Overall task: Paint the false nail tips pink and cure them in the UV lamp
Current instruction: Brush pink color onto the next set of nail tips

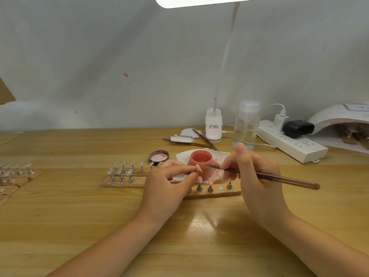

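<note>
Nail tip sat pinched at the fingertips of the left hand, just beside the brush bristles. The right hand gripped the brush, with the pink paint jar just behind both hands.

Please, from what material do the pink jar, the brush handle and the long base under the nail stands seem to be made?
Pink jar: probably plastic, matte and slightly translucent, the colour showing through its wall.
Brush handle: looks like dark brown lacquered wood, or possibly plastic; it is glossy with a highlight along it.
Long base: looks like raw wood or cork, tan and matte, with rough uneven edges.
</note>
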Demonstrator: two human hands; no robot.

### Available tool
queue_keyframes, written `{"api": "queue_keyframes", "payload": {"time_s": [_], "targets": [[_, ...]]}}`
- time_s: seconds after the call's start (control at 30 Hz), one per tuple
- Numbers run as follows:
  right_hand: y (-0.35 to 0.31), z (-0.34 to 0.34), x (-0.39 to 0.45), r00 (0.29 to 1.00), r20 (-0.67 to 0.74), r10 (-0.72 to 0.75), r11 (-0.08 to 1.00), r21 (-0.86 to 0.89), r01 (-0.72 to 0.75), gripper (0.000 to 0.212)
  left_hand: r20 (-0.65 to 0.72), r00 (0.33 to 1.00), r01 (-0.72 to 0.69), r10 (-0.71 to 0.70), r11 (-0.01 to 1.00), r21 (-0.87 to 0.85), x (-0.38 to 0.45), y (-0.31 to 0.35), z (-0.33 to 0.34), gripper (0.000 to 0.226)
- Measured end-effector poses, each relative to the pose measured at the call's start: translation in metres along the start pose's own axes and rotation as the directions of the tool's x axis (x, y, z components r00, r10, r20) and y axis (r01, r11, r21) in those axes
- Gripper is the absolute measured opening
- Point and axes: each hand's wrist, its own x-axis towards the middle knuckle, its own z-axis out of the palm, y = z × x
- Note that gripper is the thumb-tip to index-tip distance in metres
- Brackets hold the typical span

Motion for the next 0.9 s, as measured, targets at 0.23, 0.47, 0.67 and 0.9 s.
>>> {"api": "queue_keyframes", "payload": {"time_s": [0.23, 0.47, 0.67, 0.9], "targets": [[0.0008, 0.0010, -0.0010, 0.998, 0.021, 0.067, 0.998, 0.019, -0.068, 0.043, 0.000, 1.000, -0.017, 0.017, 1.000, 0.007, 0.0001, -0.0005, -0.0006, 0.033], [0.0008, -0.0034, -0.0028, 0.993, -0.095, 0.072, 0.996, 0.064, -0.066, 0.044, -0.067, 0.997, -0.040, 0.035, 0.996, -0.075, 0.0006, -0.0007, -0.0018, 0.014], [0.0051, -0.0021, -0.0045, 1.000, -0.020, -0.001, 0.998, -0.060, 0.000, 0.042, -0.047, 0.997, -0.057, 0.053, 0.993, -0.098, 0.0003, -0.0005, -0.0013, 0.010], [0.0016, -0.0002, -0.0064, 0.993, -0.002, -0.117, 0.990, -0.079, 0.116, 0.035, -0.013, 1.000, 0.011, -0.013, 0.996, -0.090, -0.0003, -0.0001, -0.0023, 0.004]]}}
